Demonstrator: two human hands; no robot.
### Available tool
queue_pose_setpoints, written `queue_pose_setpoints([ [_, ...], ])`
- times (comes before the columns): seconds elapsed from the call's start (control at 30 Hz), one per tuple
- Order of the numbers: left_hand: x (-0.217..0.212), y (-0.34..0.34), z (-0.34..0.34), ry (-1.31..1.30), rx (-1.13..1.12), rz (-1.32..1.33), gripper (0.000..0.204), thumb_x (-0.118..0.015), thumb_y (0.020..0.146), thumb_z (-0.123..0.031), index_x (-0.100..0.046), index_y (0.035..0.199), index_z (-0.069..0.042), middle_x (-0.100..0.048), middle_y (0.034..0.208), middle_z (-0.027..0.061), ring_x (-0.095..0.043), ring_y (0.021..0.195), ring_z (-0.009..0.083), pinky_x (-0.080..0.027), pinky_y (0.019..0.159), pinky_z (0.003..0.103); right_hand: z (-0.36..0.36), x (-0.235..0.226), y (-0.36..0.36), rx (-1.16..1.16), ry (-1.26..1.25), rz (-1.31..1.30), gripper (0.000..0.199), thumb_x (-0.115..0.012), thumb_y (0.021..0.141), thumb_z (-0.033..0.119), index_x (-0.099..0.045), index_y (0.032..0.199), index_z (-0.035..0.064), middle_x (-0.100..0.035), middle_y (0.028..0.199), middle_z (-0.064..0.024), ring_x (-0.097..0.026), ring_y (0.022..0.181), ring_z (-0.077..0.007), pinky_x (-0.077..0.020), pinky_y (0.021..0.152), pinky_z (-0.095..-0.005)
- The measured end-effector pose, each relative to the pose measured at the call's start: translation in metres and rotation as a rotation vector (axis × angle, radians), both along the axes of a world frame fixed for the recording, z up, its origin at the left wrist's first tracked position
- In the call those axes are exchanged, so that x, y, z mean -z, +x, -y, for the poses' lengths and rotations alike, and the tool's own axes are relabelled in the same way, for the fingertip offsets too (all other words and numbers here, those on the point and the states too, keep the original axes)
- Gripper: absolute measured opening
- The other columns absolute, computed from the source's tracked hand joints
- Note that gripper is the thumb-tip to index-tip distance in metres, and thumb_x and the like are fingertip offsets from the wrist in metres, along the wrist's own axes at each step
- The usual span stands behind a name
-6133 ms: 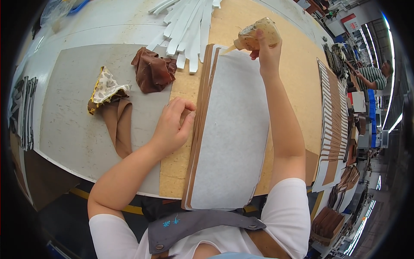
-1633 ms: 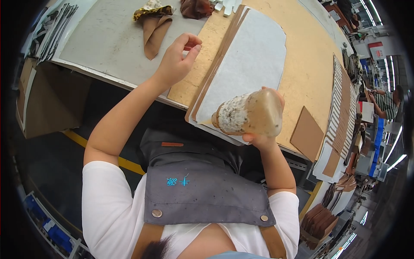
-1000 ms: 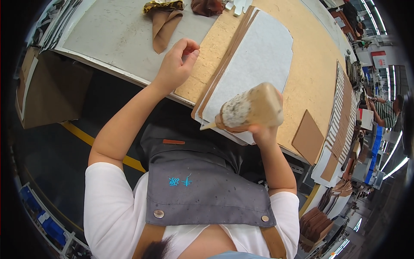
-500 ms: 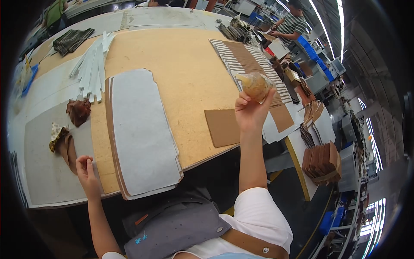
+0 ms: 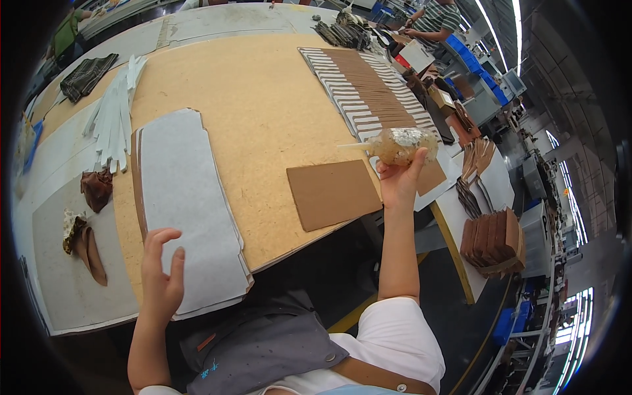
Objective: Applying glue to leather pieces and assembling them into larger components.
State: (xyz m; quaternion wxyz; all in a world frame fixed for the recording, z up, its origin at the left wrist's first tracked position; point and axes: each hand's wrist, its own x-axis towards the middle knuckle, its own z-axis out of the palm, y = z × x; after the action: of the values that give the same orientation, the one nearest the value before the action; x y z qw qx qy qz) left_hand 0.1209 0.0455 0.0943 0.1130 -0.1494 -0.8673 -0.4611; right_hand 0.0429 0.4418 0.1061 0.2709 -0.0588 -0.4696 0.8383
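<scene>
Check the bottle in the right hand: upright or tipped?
Tipped. The glue bottle lies roughly sideways in the right hand, its thin nozzle pointing left over the brown card.

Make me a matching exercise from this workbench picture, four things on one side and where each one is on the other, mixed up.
Things:
1. glue bottle
2. brown rectangular piece
3. grey sheet stack
4. white strips

Places:
A. under the left hand, near the table's front edge
B. held up in the right hand
C. far left of the table, fanned out
D. flat on the table, just left of the right hand

Pairs: 1-B, 2-D, 3-A, 4-C
</scene>
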Motion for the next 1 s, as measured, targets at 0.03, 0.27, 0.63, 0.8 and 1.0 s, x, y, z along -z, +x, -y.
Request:
queue_pose_setpoints([
  [0.03,-0.003,-0.005,-0.012,-0.062,0.073,0.008,0.023,-0.053,0.081,0.000,-0.049,0.104,0.001,-0.052,0.103,0.0151,-0.049,0.099,0.0281,-0.038,0.088,0.034,-0.002,0.001,-0.002,-0.006,0.036,0.000,0.062,-0.055,0.078,0.062,-0.048,0.114,0.0119,-0.058,0.095,-0.0011,-0.053,0.072,-0.0121,-0.0416,0.049,-0.0244],
  [0.27,0.032,-0.044,-0.101,-0.295,0.503,0.006,0.035,-0.055,0.081,-0.011,-0.048,0.113,0.000,-0.050,0.117,0.0166,-0.047,0.109,0.0330,-0.034,0.095,0.041,-0.011,0.013,-0.011,0.024,0.299,-0.016,0.061,-0.059,0.079,0.057,-0.047,0.113,0.0067,-0.059,0.092,-0.0035,-0.060,0.075,-0.0134,-0.0477,0.050,-0.0252],
  [0.63,0.085,-0.074,-0.176,-0.495,0.445,-0.197,0.039,-0.048,0.088,-0.019,-0.045,0.120,0.003,-0.042,0.129,0.0172,-0.040,0.122,0.0304,-0.027,0.104,0.042,0.006,0.028,-0.023,-0.023,0.628,-0.033,0.062,-0.066,0.079,0.044,-0.040,0.117,0.0038,-0.056,0.090,-0.0070,-0.059,0.070,-0.0148,-0.0475,0.050,-0.0249],
  [0.8,0.096,-0.085,-0.187,-0.515,0.385,-0.233,0.039,-0.047,0.089,-0.021,-0.046,0.120,0.004,-0.042,0.130,0.0167,-0.037,0.125,0.0294,-0.027,0.105,0.041,0.010,0.037,-0.037,-0.090,0.718,-0.081,0.066,-0.069,0.078,0.036,-0.032,0.123,0.0055,-0.054,0.096,-0.0098,-0.058,0.073,-0.0159,-0.0478,0.050,-0.0250],
  [1.0,0.105,-0.092,-0.187,-0.498,0.316,-0.289,0.040,-0.047,0.089,-0.023,-0.049,0.117,0.004,-0.046,0.124,0.0159,-0.038,0.123,0.0287,-0.027,0.104,0.040,0.022,0.045,-0.046,-0.210,0.783,-0.046,0.077,-0.076,0.071,0.019,-0.025,0.127,0.0059,-0.045,0.111,-0.0115,-0.054,0.094,-0.0184,-0.0526,0.064,-0.0261],
])
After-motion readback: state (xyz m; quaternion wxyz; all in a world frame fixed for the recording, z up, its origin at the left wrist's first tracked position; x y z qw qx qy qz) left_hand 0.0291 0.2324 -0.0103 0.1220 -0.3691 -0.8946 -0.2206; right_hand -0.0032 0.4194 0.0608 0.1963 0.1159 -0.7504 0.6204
